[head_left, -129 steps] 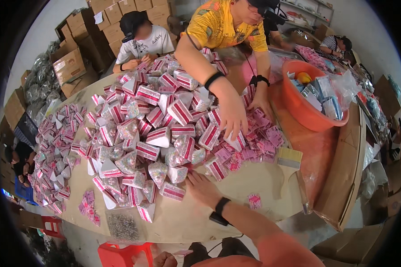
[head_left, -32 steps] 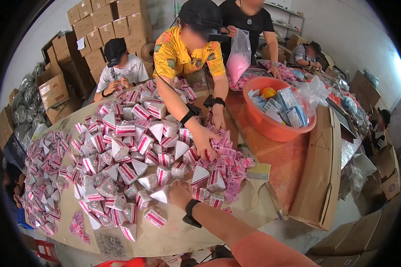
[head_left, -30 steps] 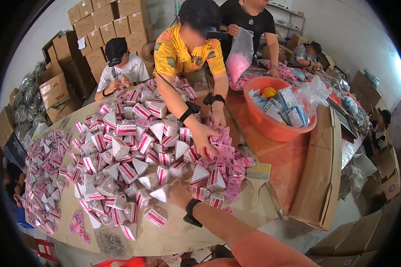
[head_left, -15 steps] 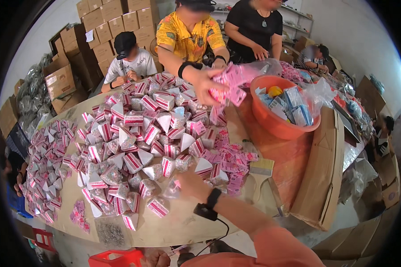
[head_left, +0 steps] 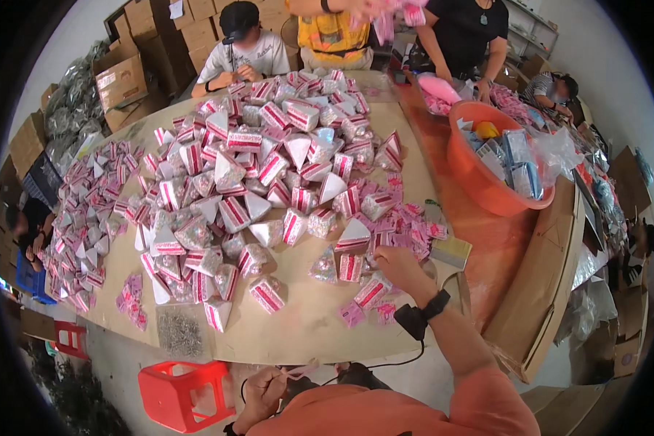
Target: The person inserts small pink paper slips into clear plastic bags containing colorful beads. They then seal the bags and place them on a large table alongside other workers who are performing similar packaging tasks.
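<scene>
My right hand (head_left: 400, 267) is over the right part of the table, fingers curled in, beside pink printed cards (head_left: 407, 227) and wedge-shaped packets. What it grips, if anything, is hidden. Low in front of my body, by the near table edge, my left hand (head_left: 266, 387) is closed on a small pale pinkish piece (head_left: 302, 369), too blurred to name. A big heap of clear wedge packets with pink-striped white faces (head_left: 234, 214) fills the middle. One clear packet with colourful bits (head_left: 323, 267) lies left of my right hand.
Small metal pieces (head_left: 179, 332) lie at the near edge by a pink card pile (head_left: 131, 301). Smaller packets (head_left: 94, 211) cover the left. An orange tub (head_left: 479, 178) stands right, beside a long cardboard box (head_left: 538, 283). A red stool (head_left: 174, 392) is below. Co-workers sit and stand around.
My right hand has moved right, away from the packet heap to the pink cards. My left hand has come further into view. The yellow-shirted co-worker has drawn back, still holding pink cards. The view has shifted.
</scene>
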A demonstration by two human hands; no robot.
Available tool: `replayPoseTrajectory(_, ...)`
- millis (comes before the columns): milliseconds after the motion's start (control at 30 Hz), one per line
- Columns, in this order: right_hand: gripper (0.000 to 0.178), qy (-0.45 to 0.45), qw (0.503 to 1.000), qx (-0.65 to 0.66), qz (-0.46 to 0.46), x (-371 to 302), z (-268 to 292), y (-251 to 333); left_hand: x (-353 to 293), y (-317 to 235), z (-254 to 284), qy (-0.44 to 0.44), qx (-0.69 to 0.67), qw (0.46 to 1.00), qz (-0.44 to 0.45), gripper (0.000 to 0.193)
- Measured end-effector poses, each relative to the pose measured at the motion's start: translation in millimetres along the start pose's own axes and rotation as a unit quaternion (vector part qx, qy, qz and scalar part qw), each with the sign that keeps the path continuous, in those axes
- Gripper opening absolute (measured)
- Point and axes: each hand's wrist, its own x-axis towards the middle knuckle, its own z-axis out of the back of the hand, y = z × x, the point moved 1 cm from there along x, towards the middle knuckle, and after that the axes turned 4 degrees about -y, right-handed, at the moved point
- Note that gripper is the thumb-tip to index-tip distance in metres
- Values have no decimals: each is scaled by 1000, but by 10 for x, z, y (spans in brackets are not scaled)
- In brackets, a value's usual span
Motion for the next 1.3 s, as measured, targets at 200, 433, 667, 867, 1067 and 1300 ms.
replayPoseTrajectory(200, 15, 76, 997, 30, -15, -532, -42, 33, -43, 51, 9, -12, -53, 998, -22, 21)
replayPoseTrajectory(433, 18, 63, 993, 93, 24, -906, -246, 10, -52, 116, -59, 11, -56, 998, -2, 18)
replayPoseTrajectory(667, 24, 153, 986, 23, -60, -993, -514, 49, -49, 72, -123, -3, -37, 999, -17, 19)
replayPoseTrajectory(867, 14, 143, 989, -29, -7, -1070, -879, -90, -67, 94, -167, -19, -65, 997, -22, 17)
replayPoseTrajectory(1067, 8, 105, 981, 141, -83, -980, -666, -63, -159, -9, -189, -34, -58, 997, 30, 16)
replayPoseTrajectory(1300, 18, 37, 953, 205, -219, -966, -366, -25, -254, 113, -130, -56, -29, 998, 1, 17)
